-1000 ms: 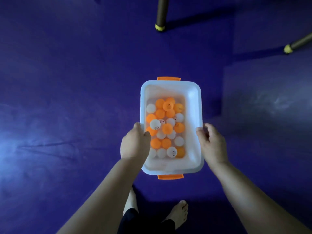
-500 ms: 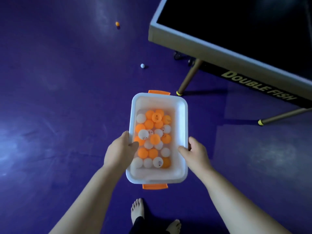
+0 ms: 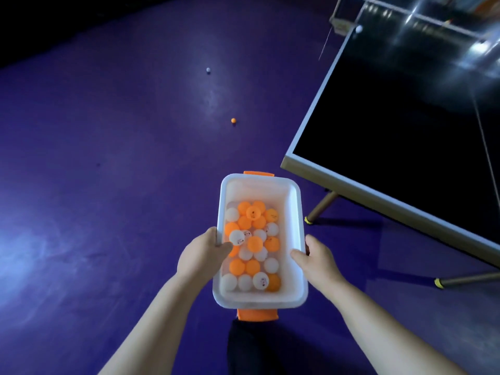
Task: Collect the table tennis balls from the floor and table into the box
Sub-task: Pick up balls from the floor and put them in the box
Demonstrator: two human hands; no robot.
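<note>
A: box (image 3: 296, 212) status? how's it gripped?
B: Held off the floor (image 3: 108, 158) by both long rims. Left hand (image 3: 201, 257) is curled over the left rim, thumb inside; right hand (image 3: 316, 259) is clamped on the right rim. It's filled w/ orange + white balls (image 3: 251, 244).
A: strays?
B: An orange ball (image 3: 233, 120) and a white ball (image 3: 208, 69) are seen on the floor, well apart. Another white one (image 3: 358, 28) is on the table (image 3: 405, 117).

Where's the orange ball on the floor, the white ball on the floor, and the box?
orange ball on the floor (image 3: 233, 120): head view, the ball's middle.
white ball on the floor (image 3: 208, 70): head view, the ball's middle.
box (image 3: 259, 190): head view, the bare far inside wall.
</note>
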